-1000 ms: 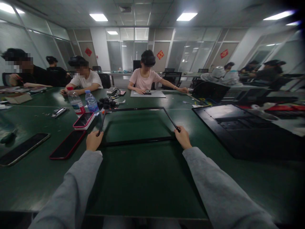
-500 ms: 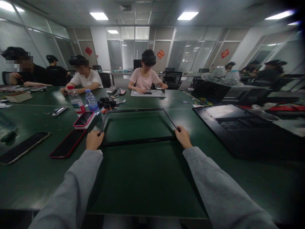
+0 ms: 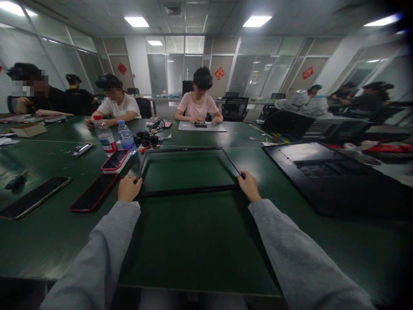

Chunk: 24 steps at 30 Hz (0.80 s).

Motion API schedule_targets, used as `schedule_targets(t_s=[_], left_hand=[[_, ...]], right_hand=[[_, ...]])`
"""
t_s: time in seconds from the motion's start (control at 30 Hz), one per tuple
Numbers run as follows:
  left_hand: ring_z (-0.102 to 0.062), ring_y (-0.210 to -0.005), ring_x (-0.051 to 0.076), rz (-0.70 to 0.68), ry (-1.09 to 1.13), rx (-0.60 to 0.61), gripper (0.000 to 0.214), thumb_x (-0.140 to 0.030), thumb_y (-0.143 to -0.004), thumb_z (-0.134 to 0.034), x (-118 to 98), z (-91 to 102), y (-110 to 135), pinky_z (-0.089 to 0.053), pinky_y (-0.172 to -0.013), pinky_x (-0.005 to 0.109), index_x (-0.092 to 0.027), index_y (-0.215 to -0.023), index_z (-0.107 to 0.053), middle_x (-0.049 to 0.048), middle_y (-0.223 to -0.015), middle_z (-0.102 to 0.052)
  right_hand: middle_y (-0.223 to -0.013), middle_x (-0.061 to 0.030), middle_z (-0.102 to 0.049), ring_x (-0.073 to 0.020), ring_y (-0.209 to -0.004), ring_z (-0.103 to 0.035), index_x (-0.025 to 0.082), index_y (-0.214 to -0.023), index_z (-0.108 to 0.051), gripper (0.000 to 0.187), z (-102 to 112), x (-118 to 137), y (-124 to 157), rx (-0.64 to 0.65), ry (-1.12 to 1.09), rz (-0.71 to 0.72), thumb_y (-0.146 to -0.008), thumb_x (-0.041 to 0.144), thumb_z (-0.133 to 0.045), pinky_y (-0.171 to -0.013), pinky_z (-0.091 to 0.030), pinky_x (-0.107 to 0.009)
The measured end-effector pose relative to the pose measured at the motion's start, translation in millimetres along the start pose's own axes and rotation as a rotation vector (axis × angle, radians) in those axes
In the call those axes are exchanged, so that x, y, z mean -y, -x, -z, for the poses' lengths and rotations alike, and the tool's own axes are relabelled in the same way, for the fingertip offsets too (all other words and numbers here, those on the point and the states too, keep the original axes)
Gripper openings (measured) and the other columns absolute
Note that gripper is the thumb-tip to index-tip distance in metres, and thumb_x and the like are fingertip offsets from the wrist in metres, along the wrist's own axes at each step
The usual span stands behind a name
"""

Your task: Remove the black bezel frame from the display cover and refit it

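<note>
A thin black rectangular frame lies flat on the green table in front of me. My left hand is closed on the frame's near left corner. My right hand is closed on its near right corner. Both arms wear grey sleeves. The green tabletop shows through the open middle of the frame.
A red-cased phone and a pink-cased phone lie left of the frame, with two water bottles behind them. Another phone lies far left. A large black monitor back panel lies at the right. Several people sit across the table.
The frame's far left side has come down from a slight tilt and the frame now lies flat. Both hands stay on its near corners.
</note>
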<state>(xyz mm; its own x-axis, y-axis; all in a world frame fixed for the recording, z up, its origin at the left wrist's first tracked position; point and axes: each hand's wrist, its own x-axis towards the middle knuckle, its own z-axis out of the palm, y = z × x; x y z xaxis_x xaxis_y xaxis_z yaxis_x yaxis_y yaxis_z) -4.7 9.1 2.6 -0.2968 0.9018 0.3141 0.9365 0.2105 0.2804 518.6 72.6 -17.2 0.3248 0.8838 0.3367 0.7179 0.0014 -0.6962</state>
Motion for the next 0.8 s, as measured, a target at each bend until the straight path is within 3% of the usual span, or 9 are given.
schedule_targets(t_s=[0.8], left_hand=[[-0.062, -0.106, 0.033, -0.006, -0.031, 0.033, 0.046, -0.044, -0.092, -0.045, -2.3, 1.5, 1.6, -0.048, -0.092, 0.040, -0.016, -0.112, -0.075, 0.0186, -0.114, -0.066]], right_hand=[[-0.105, -0.0129, -0.070, -0.0245, -0.099, -0.064, 0.014, -0.112, -0.066, 0.036, -0.5, -0.4, -0.3, -0.001, -0.001, 0.001, -0.079, 0.023, -0.053, -0.093, -0.049, -0.040]])
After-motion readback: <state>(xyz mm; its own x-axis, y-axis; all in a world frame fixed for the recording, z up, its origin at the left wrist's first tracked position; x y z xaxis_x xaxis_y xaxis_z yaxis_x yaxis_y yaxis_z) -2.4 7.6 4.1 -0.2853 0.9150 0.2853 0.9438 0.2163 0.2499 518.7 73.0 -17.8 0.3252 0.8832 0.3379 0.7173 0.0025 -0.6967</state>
